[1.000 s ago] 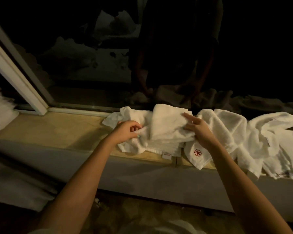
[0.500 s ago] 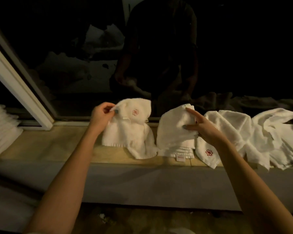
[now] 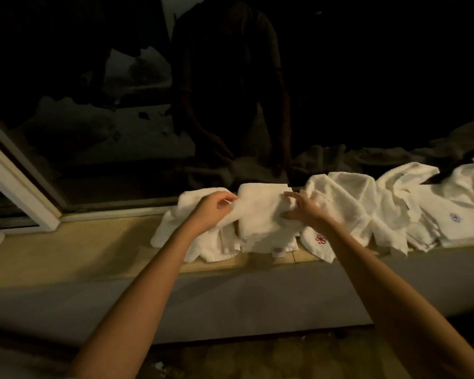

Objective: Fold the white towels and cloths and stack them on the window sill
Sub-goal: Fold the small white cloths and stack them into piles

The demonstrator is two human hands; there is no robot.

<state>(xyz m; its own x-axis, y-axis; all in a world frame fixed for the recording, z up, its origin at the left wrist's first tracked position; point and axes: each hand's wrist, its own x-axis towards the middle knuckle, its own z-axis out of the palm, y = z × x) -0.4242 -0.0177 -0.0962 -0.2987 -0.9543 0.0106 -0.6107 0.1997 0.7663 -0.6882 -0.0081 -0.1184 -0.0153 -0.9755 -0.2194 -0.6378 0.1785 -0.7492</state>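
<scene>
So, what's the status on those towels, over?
Left hand pinching loose cloth. Right hand gripping folded towel on sill. Unfolded heap crowding right side.

Fluffy white terry-cloth towels point(image 3: 260, 212) on a matt, smooth stone-like sill point(image 3: 93, 250)

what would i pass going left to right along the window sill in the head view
white window frame, bare window sill, loose cloth, left hand, folded towel, right hand, red-emblem cloth, crumpled towels, blue-emblem cloth
</scene>
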